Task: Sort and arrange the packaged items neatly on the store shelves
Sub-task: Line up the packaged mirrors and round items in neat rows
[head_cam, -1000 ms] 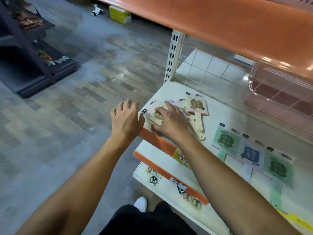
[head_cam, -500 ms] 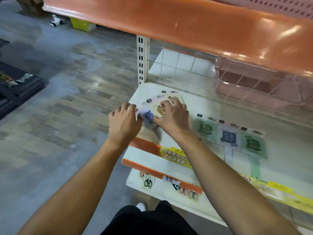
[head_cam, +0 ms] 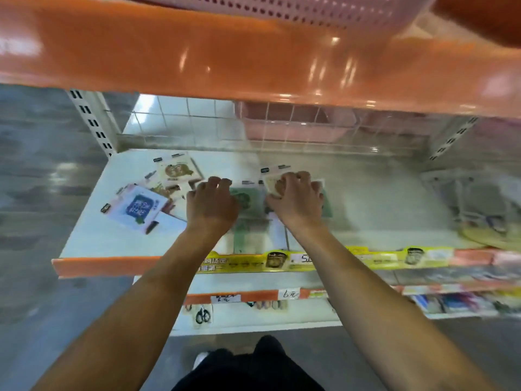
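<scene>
Now mid-sort: right hand (head_cam: 296, 203) grips a tan packet (head_cam: 275, 183), left hand (head_cam: 212, 206) curls onto a green packet (head_cam: 245, 201); loose pile (head_cam: 146, 201) left of hands needs lining up next.

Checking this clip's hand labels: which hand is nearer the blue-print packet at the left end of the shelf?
Left. The left hand rests just right of the blue-print packet, apart from it. The right hand is farther right, on a tan-print packet.
</scene>
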A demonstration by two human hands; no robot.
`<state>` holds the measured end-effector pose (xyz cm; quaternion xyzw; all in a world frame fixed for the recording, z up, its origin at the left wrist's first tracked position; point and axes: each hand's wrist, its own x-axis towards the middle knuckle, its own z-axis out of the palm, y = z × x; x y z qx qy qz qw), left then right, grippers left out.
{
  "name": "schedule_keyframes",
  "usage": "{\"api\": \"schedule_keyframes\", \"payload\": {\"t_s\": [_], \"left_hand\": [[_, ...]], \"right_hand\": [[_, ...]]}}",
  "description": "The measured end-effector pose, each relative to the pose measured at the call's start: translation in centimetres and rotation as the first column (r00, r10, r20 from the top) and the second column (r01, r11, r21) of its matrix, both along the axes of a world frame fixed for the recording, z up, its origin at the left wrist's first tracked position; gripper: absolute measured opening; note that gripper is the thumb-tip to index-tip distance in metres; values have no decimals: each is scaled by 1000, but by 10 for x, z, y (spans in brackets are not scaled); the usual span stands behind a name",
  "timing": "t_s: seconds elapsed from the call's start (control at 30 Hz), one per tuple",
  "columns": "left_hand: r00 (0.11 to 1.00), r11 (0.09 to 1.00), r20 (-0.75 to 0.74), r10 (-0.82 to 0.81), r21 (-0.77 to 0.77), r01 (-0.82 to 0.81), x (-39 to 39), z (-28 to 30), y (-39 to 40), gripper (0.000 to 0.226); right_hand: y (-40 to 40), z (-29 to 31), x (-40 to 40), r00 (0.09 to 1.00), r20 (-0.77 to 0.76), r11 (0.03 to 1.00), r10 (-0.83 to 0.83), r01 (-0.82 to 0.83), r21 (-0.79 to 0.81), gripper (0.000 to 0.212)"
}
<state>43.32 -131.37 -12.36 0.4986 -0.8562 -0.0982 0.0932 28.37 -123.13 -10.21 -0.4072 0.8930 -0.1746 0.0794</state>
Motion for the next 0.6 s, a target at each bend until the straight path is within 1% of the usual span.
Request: {"api": "schedule_keyframes", "payload": {"t_s": [0.07,0.17,0.27,0.6], "left_hand": [[1000,1000,9,-30,5,30,-17,0,6,42],[997,997,-20,-74,14,74,-35,-1,14,43],[994,994,-14,-108,5,108,-47,-2,16,42],[990,990,-28,-137,-23,136,-63,-4,16,41]], "right_hand": [[8,-1,-14,999,3,999,-33,33,8,52],[18,-4,-30,997,7,997,-72,72,15,48],[22,-8,-40,994,-3,994,-109,109,24,47],[27,-22,-51,989,-4,988,-145,145,56,51]]}}
